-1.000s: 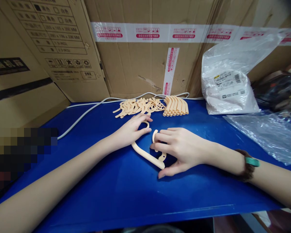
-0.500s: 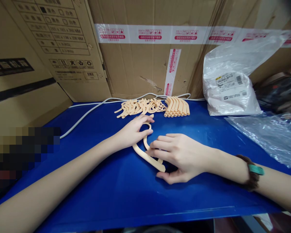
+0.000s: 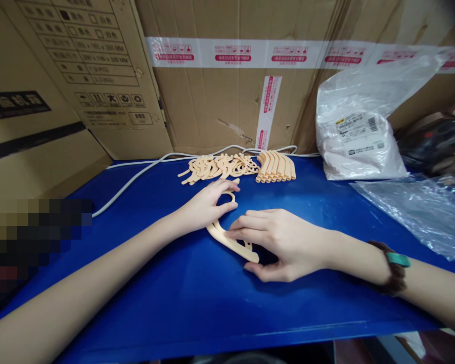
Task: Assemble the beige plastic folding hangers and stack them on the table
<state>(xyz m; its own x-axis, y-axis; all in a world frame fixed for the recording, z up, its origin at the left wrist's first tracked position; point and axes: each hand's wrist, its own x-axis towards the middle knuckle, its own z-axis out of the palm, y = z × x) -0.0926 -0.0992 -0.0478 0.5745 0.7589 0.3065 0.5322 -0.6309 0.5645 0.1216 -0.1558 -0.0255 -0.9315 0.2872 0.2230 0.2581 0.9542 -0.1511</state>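
A beige plastic folding clothes hanger [image 3: 231,244] lies on the blue table, its curved arms folded close together and its tip toward me. My left hand [image 3: 208,205] grips its upper end, thumb and forefinger around the hook part, which the hand partly hides. Over the lower end, my right hand [image 3: 278,245] presses its fingertips on the arms, with the thumb near the tip. Behind my hands lie a loose heap of beige hanger parts with hooks [image 3: 216,168] and a neat stack of curved hanger arms [image 3: 276,167].
A white cable [image 3: 131,187] runs along the back of the blue table [image 3: 167,303]. Cardboard boxes [image 3: 208,101] wall off the back and left. At the right stand a white plastic parcel bag [image 3: 358,139] and a flat clear plastic bag [image 3: 420,212].
My right fingers have shifted slightly left, and the hanger's inner piece has swung against the outer arm, closing the gap between them. My left hand stays in place.
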